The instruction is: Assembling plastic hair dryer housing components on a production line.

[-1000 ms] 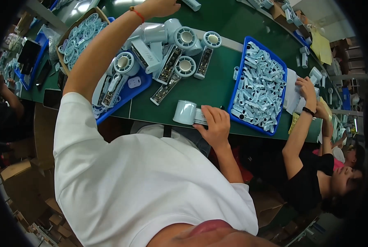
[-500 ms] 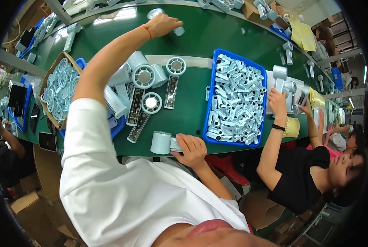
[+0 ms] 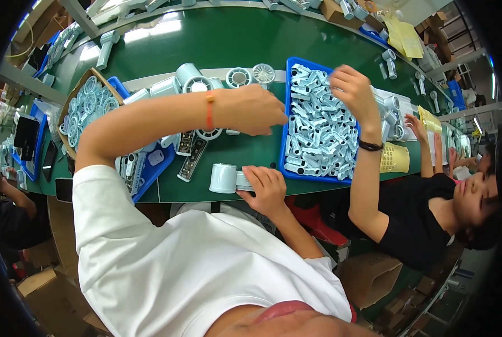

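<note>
My left hand (image 3: pixel 254 109) is across the table beside the large blue tray (image 3: pixel 287 160), its fingers bent. The grilled head of a handheld fan (image 3: pixel 263 73) shows right behind it. Its handle is hidden under my closed fingers. At the table's near edge my right hand (image 3: pixel 267 188) is closed around the handle of a pale blue fan body (image 3: pixel 223 178), which lies with its round head to the left. Under and behind my left forearm are several fan bodies (image 3: pixel 188 74). Two handles with bared circuit boards (image 3: pixel 193 161) stick out below it.
Small pale blue parts (image 3: pixel 321 121) fill the large tray. A co-worker's hand (image 3: pixel 352 90) is raised over that tray's right side. At left stand a cardboard box (image 3: pixel 71 106) of round grilles and a smaller blue tray (image 3: pixel 155 174). The green table (image 3: pixel 223 39) stretches away behind.
My left hand has come nearer and right from the far side, and the grilled fan head has appeared beside it. My right hand stays on its fan body. The co-worker's hand has moved over the tray.
</note>
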`<action>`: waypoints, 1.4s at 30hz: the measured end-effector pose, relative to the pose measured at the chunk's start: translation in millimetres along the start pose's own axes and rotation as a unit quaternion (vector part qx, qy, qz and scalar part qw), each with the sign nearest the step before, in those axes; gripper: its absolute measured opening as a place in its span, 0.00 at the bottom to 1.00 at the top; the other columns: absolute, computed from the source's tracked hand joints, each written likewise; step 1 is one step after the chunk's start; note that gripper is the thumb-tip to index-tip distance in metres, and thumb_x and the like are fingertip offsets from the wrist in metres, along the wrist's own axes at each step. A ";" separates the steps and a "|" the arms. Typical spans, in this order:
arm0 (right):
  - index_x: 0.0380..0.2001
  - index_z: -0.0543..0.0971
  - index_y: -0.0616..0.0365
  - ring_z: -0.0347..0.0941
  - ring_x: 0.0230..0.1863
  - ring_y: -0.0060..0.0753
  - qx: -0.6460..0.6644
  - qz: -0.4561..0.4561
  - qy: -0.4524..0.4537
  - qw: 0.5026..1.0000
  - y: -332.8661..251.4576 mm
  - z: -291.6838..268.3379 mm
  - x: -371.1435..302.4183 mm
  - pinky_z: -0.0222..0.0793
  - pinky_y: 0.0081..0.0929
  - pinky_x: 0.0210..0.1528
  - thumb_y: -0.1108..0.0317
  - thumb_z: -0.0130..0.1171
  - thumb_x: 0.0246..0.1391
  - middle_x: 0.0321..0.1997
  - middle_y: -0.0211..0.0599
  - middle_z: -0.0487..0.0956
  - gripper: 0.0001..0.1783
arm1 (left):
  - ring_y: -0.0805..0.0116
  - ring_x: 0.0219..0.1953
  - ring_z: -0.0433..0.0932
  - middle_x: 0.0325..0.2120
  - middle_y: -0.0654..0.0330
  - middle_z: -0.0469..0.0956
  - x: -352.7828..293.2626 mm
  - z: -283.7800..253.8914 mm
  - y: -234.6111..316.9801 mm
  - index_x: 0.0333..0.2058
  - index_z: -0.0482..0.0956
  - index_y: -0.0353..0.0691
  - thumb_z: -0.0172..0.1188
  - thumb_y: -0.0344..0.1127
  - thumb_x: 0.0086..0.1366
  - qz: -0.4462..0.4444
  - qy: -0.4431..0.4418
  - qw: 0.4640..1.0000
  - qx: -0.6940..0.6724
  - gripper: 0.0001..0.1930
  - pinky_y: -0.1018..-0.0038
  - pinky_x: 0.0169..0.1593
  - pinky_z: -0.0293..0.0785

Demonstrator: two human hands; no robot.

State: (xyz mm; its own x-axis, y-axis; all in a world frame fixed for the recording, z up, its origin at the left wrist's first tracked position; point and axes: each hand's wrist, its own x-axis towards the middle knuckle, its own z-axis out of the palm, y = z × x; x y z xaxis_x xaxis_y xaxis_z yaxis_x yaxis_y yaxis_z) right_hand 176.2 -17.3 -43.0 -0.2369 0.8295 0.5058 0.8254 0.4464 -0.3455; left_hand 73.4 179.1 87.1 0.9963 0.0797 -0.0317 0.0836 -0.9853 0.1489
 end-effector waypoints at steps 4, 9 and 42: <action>0.48 0.74 0.53 0.69 0.46 0.38 0.010 0.020 -0.106 0.994 -4.4 -22.7 14.6 0.62 0.36 0.47 0.66 0.69 0.32 0.44 0.32 0.74 0.33 | 0.63 0.33 0.73 0.28 0.62 0.73 -66.5 -9.4 58.4 0.34 0.76 0.41 0.62 0.38 0.50 -0.029 0.164 0.986 -0.003 0.13 0.70 0.35 0.69; 0.45 0.75 0.59 0.73 0.44 0.41 0.115 -0.047 -0.063 0.990 -4.3 -7.0 23.8 0.68 0.36 0.44 0.71 0.69 0.30 0.43 0.38 0.75 0.32 | 0.53 0.51 0.64 0.46 0.58 0.69 -107.6 104.0 154.1 0.51 0.70 0.39 0.67 0.47 0.40 -0.273 0.191 0.940 0.076 0.37 0.54 0.52 0.62; 0.45 0.75 0.60 0.69 0.48 0.44 0.109 -0.028 -0.012 0.994 -0.3 7.3 3.8 0.62 0.35 0.47 0.65 0.61 0.45 0.46 0.42 0.75 0.22 | 0.61 0.43 0.70 0.35 0.65 0.76 -90.5 127.3 151.3 0.35 0.78 0.42 0.71 0.35 0.37 -0.376 0.341 0.862 0.001 0.22 0.64 0.48 0.62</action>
State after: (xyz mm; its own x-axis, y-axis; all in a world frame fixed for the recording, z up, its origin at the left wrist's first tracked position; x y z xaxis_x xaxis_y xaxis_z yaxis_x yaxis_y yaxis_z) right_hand 171.3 -11.8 -46.7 -0.2935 0.8076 0.5115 0.6811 0.5521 -0.4809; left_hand -6.5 3.7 -13.4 0.4402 0.7653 0.4696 0.7108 -0.6166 0.3386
